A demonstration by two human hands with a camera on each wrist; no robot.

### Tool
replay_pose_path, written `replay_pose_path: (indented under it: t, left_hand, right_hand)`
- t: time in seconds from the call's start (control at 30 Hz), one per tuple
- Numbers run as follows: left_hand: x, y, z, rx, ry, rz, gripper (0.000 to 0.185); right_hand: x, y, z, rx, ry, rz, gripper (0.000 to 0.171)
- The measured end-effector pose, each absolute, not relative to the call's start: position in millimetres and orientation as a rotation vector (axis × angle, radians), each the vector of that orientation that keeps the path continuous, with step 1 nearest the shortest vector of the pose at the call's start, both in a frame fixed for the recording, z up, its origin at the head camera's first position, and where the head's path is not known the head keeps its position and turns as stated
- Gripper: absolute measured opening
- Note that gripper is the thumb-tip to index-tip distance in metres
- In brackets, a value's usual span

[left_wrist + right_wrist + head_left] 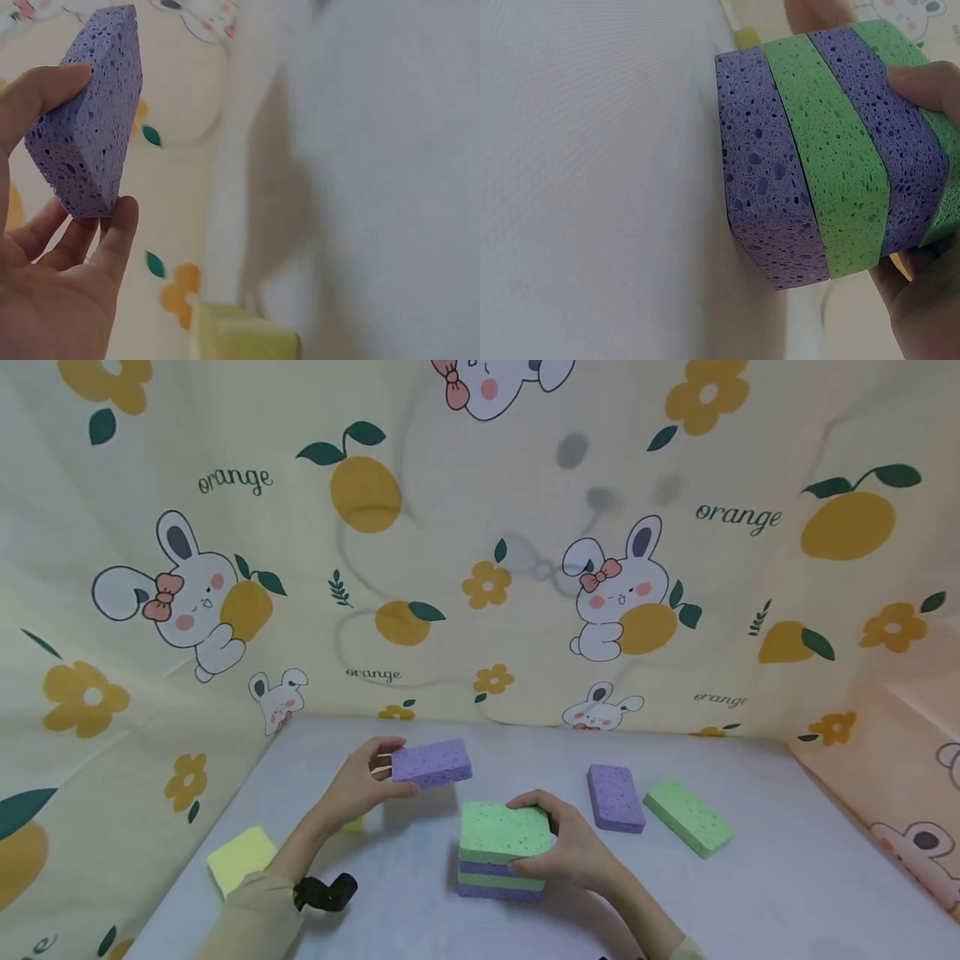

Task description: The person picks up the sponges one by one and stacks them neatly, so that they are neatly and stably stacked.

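Observation:
My left hand (pixel 358 787) pinches a purple sponge (pixel 432 763) between thumb and fingers, up off the table with its shadow below. The left wrist view shows the thumb on one face of that sponge and the fingertips at its opposite edge. Before me stands a neat stack of alternating green and purple sponges (pixel 498 837), green on top and purple at the bottom. Around the right side of the stack's upper layers my right hand (pixel 573 847) grips, thumb in front and fingers behind. In the right wrist view the thumb presses near the upper purple layer (pixel 885 127).
A purple sponge (pixel 616 798) and a green sponge (pixel 687 817) lie to the right of the stack. On the left lies a yellow sponge (pixel 238 858), partly covered by my sleeve, and a bit of yellow (pixel 354 824) shows beside my left wrist. A patterned curtain (pixel 525 635) encloses the table.

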State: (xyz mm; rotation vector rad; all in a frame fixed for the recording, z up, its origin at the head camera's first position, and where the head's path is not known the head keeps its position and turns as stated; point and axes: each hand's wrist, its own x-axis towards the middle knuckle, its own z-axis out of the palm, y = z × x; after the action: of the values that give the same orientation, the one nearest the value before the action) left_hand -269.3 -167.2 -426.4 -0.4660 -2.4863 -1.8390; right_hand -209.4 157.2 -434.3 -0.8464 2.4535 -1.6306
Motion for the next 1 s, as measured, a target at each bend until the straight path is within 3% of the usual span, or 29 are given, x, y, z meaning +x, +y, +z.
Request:
replay_pose_path:
  t: [0.43, 0.7, 1.0]
  left_hand:
    - [-212, -123, -366, -0.749, -2.392, -1.797, 0.071]
    - [-199, -103, -353, -0.963, -2.334, -1.71, 0.069]
    - [-194, -87, -356, -1.022, -2.315, -1.745, 0.068]
  right_hand:
    - [-210, 160, -434, -0.835, 2.453, -1.646, 0.066]
    - [-211, 159, -434, -0.826, 2.432, -1.657, 0.078]
    - [-210, 160, -435, -0.872, 2.437, -1.645, 0.071]
